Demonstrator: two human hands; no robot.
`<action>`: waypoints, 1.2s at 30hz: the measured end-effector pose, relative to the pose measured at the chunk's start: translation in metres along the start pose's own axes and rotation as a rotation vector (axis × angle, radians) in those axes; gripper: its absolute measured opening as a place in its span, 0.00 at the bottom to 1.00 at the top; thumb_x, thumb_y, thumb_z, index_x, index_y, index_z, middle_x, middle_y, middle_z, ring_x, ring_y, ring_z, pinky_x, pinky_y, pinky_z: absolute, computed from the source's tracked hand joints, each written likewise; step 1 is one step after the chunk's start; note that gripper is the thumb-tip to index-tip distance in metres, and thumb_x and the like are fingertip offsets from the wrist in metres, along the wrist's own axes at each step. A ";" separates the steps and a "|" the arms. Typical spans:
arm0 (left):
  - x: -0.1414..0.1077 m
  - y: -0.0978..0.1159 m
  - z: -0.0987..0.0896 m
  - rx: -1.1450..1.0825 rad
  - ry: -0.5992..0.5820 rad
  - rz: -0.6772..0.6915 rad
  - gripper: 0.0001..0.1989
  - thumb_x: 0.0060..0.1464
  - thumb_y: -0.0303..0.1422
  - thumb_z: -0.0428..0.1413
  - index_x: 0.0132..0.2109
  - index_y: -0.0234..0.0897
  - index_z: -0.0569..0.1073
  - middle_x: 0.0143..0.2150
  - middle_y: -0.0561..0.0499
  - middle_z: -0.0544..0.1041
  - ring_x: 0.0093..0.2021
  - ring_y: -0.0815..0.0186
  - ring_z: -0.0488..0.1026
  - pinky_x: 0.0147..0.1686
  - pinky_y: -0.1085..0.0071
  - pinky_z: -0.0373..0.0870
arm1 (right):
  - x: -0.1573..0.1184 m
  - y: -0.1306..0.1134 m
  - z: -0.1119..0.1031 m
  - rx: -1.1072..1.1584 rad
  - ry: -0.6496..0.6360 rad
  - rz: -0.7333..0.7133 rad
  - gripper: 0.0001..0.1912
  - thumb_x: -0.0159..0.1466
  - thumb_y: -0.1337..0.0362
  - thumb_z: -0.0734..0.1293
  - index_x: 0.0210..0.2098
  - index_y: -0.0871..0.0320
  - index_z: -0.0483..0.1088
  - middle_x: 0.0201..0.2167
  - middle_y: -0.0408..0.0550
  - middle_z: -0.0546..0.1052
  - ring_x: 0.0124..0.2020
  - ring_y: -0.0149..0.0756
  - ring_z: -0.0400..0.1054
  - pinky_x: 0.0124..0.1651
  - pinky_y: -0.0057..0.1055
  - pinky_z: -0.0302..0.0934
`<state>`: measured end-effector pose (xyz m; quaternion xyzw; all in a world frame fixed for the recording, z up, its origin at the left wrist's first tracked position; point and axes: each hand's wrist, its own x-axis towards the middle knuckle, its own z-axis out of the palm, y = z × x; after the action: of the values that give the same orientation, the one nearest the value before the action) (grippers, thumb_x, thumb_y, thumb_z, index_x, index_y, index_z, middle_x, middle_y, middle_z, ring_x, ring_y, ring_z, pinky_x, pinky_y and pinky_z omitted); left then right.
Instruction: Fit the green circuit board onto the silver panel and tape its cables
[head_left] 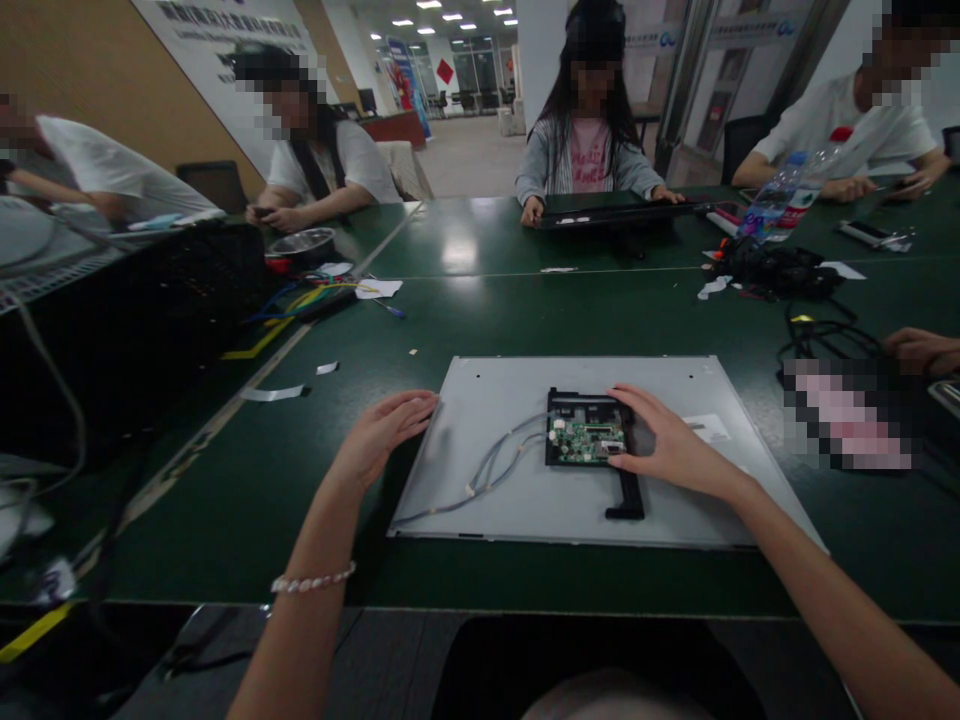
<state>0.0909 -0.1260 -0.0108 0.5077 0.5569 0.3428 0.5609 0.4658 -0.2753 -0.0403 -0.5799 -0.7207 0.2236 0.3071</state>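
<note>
On the green surface (pixel 525 315), dead ahead of the worker: a light-grey flat panel (pixel 457 450) lying flat, near edge close to the surface's front edge. From where I'm standing, the black bracket (pixel 632 492) sits on it, right of centre, with a green circuit board (pixel 585 440) inside the frame and one leg pointing back toward the worker. Grey cables (pixel 471 490) leave the board's left side and trail across the panel to its near left corner. White label (pixel 709 429) on the panel, right of the bracket, just beyond the right wrist.

Right hand (pixel 664 450): grip is closed across the bracket's right side, fingers at its far edge, thumb by the board's near right corner. Left hand (pixel 382 430): grip released, fingers together, tips at the panel's left edge; can't tell how firmly they touch. Beaded bracelet (pixel 313 580) on that wrist.

Left of the panel: two pale strips, the longer strip (pixel 275 394) and the shorter strip (pixel 327 368), lying apart. Farther off, a tangle of coloured wires (pixel 300 300) next to a black case (pixel 150 310), metal bowl (pixel 302 243) beyond.

Across the surface, a co-worker in a pink top (pixel 589 160) has both hands on a dark panel (pixel 622 213). To that co-worker's side, plastic bottles (pixel 784 200) stand behind a black bundle (pixel 780 268). Another person's hand (pixel 926 350) shows at the right edge, near black cords (pixel 832 335).
</note>
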 end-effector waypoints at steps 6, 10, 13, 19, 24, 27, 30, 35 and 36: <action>-0.005 0.004 0.004 0.007 0.004 0.003 0.19 0.49 0.36 0.63 0.48 0.33 0.76 0.55 0.40 0.74 0.55 0.57 0.72 0.53 0.68 0.70 | 0.001 0.001 -0.001 -0.008 -0.009 0.005 0.40 0.58 0.53 0.69 0.66 0.46 0.52 0.67 0.49 0.55 0.67 0.48 0.50 0.67 0.51 0.48; -0.003 0.001 0.002 0.017 -0.001 0.012 0.20 0.48 0.37 0.63 0.48 0.34 0.76 0.55 0.40 0.74 0.55 0.57 0.72 0.52 0.68 0.71 | 0.001 0.004 0.000 -0.012 -0.004 0.006 0.40 0.57 0.53 0.70 0.66 0.45 0.52 0.67 0.49 0.55 0.67 0.49 0.50 0.66 0.53 0.48; -0.001 -0.001 0.002 0.034 -0.006 0.014 0.19 0.49 0.38 0.63 0.48 0.35 0.76 0.55 0.40 0.74 0.55 0.58 0.72 0.53 0.68 0.70 | 0.001 0.005 0.000 -0.014 -0.003 0.012 0.40 0.57 0.53 0.69 0.66 0.45 0.51 0.68 0.49 0.55 0.67 0.49 0.50 0.66 0.52 0.48; -0.002 0.002 0.007 0.034 0.021 -0.004 0.18 0.49 0.38 0.63 0.47 0.34 0.76 0.54 0.41 0.74 0.56 0.57 0.71 0.54 0.66 0.69 | 0.003 0.007 0.002 -0.018 0.006 0.007 0.39 0.58 0.53 0.69 0.66 0.46 0.51 0.68 0.49 0.54 0.68 0.47 0.49 0.67 0.49 0.48; -0.002 0.001 0.008 0.032 0.010 0.010 0.18 0.50 0.38 0.62 0.47 0.35 0.76 0.55 0.41 0.74 0.56 0.57 0.71 0.57 0.63 0.67 | 0.003 0.007 0.002 -0.024 -0.007 0.007 0.40 0.59 0.53 0.69 0.66 0.46 0.50 0.69 0.49 0.53 0.68 0.46 0.48 0.67 0.48 0.47; -0.001 0.000 0.006 0.033 0.006 0.007 0.19 0.49 0.39 0.63 0.47 0.35 0.76 0.55 0.41 0.74 0.56 0.57 0.71 0.57 0.63 0.66 | 0.003 0.005 0.001 -0.020 -0.015 0.011 0.40 0.59 0.53 0.69 0.66 0.46 0.50 0.69 0.49 0.52 0.68 0.46 0.47 0.68 0.48 0.46; 0.000 -0.001 0.005 0.034 0.017 -0.003 0.18 0.50 0.38 0.62 0.47 0.36 0.76 0.55 0.41 0.74 0.56 0.56 0.71 0.56 0.64 0.68 | 0.003 0.004 -0.001 -0.019 -0.027 0.013 0.40 0.59 0.53 0.68 0.67 0.46 0.49 0.69 0.49 0.52 0.68 0.46 0.47 0.68 0.48 0.46; -0.001 -0.001 0.006 0.047 0.016 0.001 0.18 0.48 0.39 0.63 0.46 0.36 0.77 0.54 0.42 0.75 0.56 0.57 0.71 0.54 0.66 0.69 | 0.003 0.007 0.000 -0.018 -0.036 0.008 0.41 0.59 0.52 0.68 0.67 0.46 0.48 0.69 0.49 0.51 0.68 0.48 0.47 0.68 0.51 0.46; -0.001 -0.001 0.006 0.055 0.013 0.006 0.19 0.48 0.39 0.63 0.46 0.36 0.76 0.54 0.42 0.75 0.56 0.57 0.71 0.54 0.65 0.69 | 0.003 0.008 0.001 -0.017 -0.035 0.007 0.41 0.59 0.52 0.68 0.67 0.46 0.48 0.69 0.50 0.51 0.68 0.48 0.47 0.68 0.51 0.46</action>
<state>0.0967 -0.1288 -0.0117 0.5225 0.5682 0.3325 0.5418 0.4700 -0.2703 -0.0456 -0.5811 -0.7257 0.2286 0.2889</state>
